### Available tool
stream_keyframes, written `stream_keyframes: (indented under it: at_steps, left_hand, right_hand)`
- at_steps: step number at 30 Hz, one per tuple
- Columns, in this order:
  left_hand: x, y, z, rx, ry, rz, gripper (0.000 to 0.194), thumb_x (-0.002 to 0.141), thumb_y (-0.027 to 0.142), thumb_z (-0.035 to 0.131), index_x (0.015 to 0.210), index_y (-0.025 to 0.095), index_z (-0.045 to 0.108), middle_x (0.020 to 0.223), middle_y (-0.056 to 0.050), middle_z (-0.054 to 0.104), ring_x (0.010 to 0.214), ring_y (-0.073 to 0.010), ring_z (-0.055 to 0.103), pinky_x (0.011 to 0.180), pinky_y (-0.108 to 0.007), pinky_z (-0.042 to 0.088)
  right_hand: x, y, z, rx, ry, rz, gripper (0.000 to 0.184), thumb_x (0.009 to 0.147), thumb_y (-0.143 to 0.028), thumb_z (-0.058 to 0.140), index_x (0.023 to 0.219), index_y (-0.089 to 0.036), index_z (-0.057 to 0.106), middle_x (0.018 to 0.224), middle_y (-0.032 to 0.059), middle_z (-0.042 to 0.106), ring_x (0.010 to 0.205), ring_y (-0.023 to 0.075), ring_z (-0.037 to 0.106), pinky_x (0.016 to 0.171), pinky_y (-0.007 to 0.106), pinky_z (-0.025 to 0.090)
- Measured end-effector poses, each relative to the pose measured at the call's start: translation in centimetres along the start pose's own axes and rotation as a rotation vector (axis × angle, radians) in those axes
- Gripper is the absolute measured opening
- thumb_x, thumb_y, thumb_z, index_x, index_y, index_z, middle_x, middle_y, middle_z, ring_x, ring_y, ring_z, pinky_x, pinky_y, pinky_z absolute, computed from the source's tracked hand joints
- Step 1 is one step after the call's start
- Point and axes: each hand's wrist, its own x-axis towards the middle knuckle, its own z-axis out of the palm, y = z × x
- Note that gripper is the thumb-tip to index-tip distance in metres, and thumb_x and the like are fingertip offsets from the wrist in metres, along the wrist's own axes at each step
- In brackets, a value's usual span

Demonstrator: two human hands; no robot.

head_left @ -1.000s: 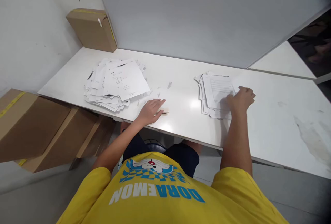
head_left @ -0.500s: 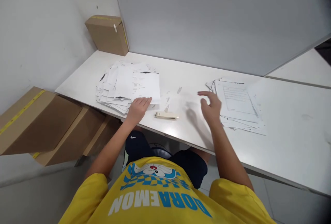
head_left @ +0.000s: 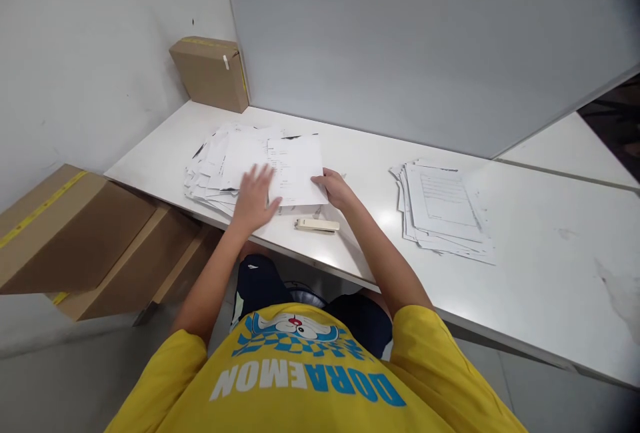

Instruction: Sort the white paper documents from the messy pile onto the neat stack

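A printed sheet of paper (head_left: 297,166) lies at the right side of the left paper pile (head_left: 215,166). My right hand (head_left: 334,187) pinches this sheet at its right edge, thumb on top. My left hand (head_left: 255,201) is at the sheet's lower left, over the pile, its fingers spread and slightly blurred. Whether the left fingertips touch the paper, I cannot tell. A cream stapler (head_left: 317,225) rests on the table just below the sheet. Off to the right sits a second paper pile (head_left: 443,203), with a printed form on top.
The white table (head_left: 540,253) runs along a grey partition (head_left: 400,46). A cardboard box (head_left: 207,76) stands in its far left corner. More cardboard boxes (head_left: 75,233) are stacked beside the table at left. The table's front edge is close to my body.
My right hand has moved left from beside the right pile and taken hold of the sheet's right edge. The sheet has shifted slightly right. My left hand's fingers have spread.
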Motion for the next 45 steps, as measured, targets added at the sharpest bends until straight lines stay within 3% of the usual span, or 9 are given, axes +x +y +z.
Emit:
stream_keyframes:
  at_steps: [2,4,13,19,23,29,33,41,45]
  left_hand:
    - [-0.3,-1.8,-0.1,0.016,-0.003,-0.242,0.073,0.099,0.055,0.033,0.154,0.007,0.029,0.160,-0.023,0.028,0.152,-0.0388,0.019,0.121,-0.063,0.019]
    - [-0.5,-3.0,0.5,0.004,-0.050,-0.308,0.074,0.099,0.056,0.030,0.152,0.003,0.032,0.159,-0.027,0.029,0.150,-0.0395,0.023,0.120,-0.062,0.021]
    - [-0.2,-0.8,0.7,-0.137,-0.106,-0.081,0.064,0.102,0.052,0.027,0.153,0.014,0.034,0.158,-0.014,0.037,0.148,-0.0270,0.033,0.121,-0.046,0.031]
    - [0.6,-4.1,0.5,-0.052,0.188,-0.367,0.062,0.099,0.052,0.032,0.148,0.014,0.041,0.152,-0.018,0.045,0.148,-0.0358,0.031,0.120,-0.062,0.025]
    - [0.6,-4.5,1.1,-0.042,0.122,-0.415,0.064,0.099,0.054,0.031,0.142,0.010,0.047,0.146,-0.022,0.052,0.143,-0.0377,0.040,0.119,-0.063,0.026]
    - [0.5,-0.9,0.5,-0.210,-0.020,-0.316,0.060,0.101,0.051,0.028,0.144,0.014,0.047,0.151,-0.014,0.049,0.148,-0.0298,0.033,0.124,-0.053,0.022]
    - [0.9,-1.1,0.1,-0.256,0.041,-0.371,0.057,0.099,0.046,0.034,0.146,0.016,0.046,0.154,-0.012,0.045,0.150,-0.0306,0.028,0.124,-0.051,0.025]
    - [3.4,-2.5,-0.2,-0.308,-0.010,-0.427,0.062,0.094,0.047,0.049,0.144,0.011,0.048,0.154,-0.018,0.043,0.153,-0.0379,0.014,0.125,-0.059,0.010]
    - [4.8,-1.4,0.0,-0.726,0.046,-0.351,0.074,0.092,0.057,0.054,0.155,0.027,0.029,0.161,-0.011,0.034,0.151,-0.0333,0.026,0.119,-0.052,0.032]
  right_hand:
    - [0.4,0.0,0.5,-0.037,0.017,0.001,0.019,0.065,-0.015,0.069,0.084,-0.017,0.067,0.079,0.0022,0.074,0.075,0.0197,0.067,0.080,0.035,0.054]
    - [0.7,-0.1,1.0,-0.057,0.023,0.015,0.017,0.067,-0.017,0.070,0.084,-0.017,0.067,0.078,0.0026,0.074,0.074,0.0196,0.067,0.079,0.035,0.055]
    - [1.3,0.7,0.0,0.086,-0.008,0.078,0.023,0.067,-0.018,0.073,0.089,-0.018,0.066,0.083,0.0050,0.075,0.079,0.0222,0.070,0.081,0.038,0.059]
    - [0.8,1.0,-0.6,0.122,0.011,0.056,0.023,0.068,-0.022,0.073,0.090,-0.019,0.065,0.084,0.0042,0.075,0.083,0.0219,0.070,0.083,0.037,0.059]
    - [0.3,1.1,0.3,0.121,0.023,0.084,0.018,0.069,-0.019,0.069,0.087,-0.018,0.066,0.084,0.0048,0.076,0.081,0.0220,0.070,0.078,0.035,0.058]
    - [0.1,1.3,1.1,0.139,0.005,0.037,0.020,0.067,-0.014,0.068,0.086,-0.018,0.067,0.088,0.0054,0.076,0.083,0.0220,0.070,0.075,0.033,0.058]
    - [0.3,1.2,0.3,0.129,0.030,0.026,0.023,0.062,-0.011,0.067,0.083,-0.019,0.065,0.084,0.0040,0.076,0.082,0.0230,0.070,0.073,0.034,0.057]
    - [0.6,1.6,-1.0,0.088,-0.025,-0.170,0.033,0.054,-0.022,0.074,0.086,-0.021,0.069,0.080,-0.0010,0.075,0.080,0.0224,0.068,0.077,0.035,0.054]
    - [0.6,1.0,-1.3,0.053,0.016,-0.334,0.031,0.059,-0.028,0.072,0.089,-0.022,0.069,0.085,-0.0013,0.074,0.085,0.0218,0.066,0.082,0.036,0.052]
